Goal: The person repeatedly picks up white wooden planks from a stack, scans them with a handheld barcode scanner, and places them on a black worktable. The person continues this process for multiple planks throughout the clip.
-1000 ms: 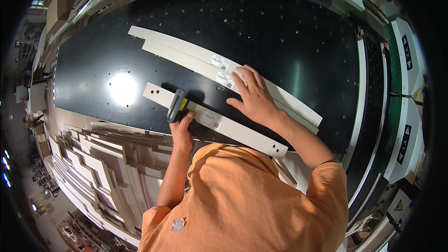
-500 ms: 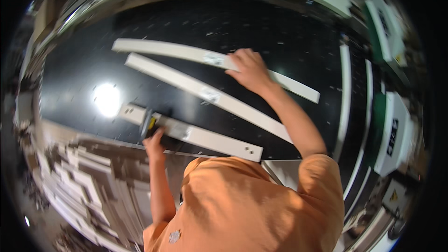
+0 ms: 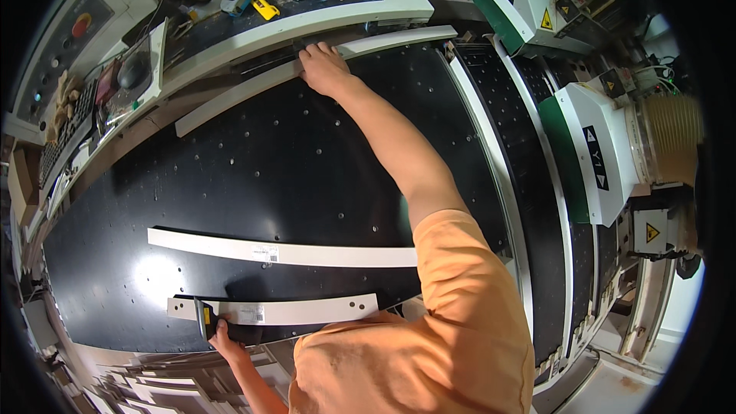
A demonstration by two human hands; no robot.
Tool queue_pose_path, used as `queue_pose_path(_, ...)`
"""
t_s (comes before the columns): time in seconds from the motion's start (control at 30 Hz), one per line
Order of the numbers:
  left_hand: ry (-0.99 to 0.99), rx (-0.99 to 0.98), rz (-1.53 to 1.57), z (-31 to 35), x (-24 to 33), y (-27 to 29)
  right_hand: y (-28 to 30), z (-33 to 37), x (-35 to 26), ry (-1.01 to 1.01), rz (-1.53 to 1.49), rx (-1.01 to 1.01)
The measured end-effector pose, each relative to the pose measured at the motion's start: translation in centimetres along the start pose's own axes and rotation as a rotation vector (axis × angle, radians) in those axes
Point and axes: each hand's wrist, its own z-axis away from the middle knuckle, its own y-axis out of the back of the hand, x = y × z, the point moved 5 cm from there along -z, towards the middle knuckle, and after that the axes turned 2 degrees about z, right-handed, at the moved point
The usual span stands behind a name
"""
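Note:
My right hand point(image 3: 325, 69) reaches to the far edge of the black table, its fingers closed over a long white strip point(image 3: 238, 97). That strip lies along the edge. Close to my body, my left hand point(image 3: 224, 341) grips a dark handheld scanner point(image 3: 204, 317) with a yellow patch. The scanner is over the left end of a short white board point(image 3: 310, 310), which has paired dark holes at both ends and a label. Between the two hands lies another labelled white strip point(image 3: 345, 256), its right end hidden by my arm.
Beyond the table, a bench point(image 3: 337, 9) carries hand tools and a yellow tape measure point(image 3: 265, 8). White-and-green machine heads point(image 3: 594, 157) stand on the right beside pale rails point(image 3: 491, 146). Stacked white boards point(image 3: 153, 391) lie below the near left edge.
My right hand has carried the far strip away from me to the table's far edge. The view has turned, while my left hand keeps the scanner at the near board.

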Motion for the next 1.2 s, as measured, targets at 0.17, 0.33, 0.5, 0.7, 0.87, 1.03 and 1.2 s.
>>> queue_pose_path(0.17,-0.031,0.057,0.01,0.0,0.2,0.3,-1.0,-2.0,3.5,-0.052,-0.053,-0.071)
queue_pose_path(0.33,-0.005,0.028,0.035,0.3,0.5,-0.6,-0.3,-1.1,5.6,0.027,0.018,-0.014)
queue_pose_path(0.5,0.107,-0.019,-0.032,0.2,0.9,-0.5,0.9,0.9,3.5,-0.236,0.023,0.233)
queue_pose_path(0.7,0.049,0.055,-0.1,0.8,1.6,-0.7,-1.6,4.7,1.3,-0.783,-0.883,0.457)
queue_pose_path(0.87,0.051,0.01,-0.062,0.8,2.6,-1.7,-2.7,4.0,1.3,-0.678,-1.065,0.447)
queue_pose_path(1.03,0.071,0.007,-0.079,1.0,2.9,-1.5,-3.5,3.6,1.9,-0.609,-1.046,0.357)
queue_pose_path(1.2,0.034,0.005,-0.085,1.3,3.5,-2.3,-3.8,3.5,2.6,-0.543,-1.114,0.331)
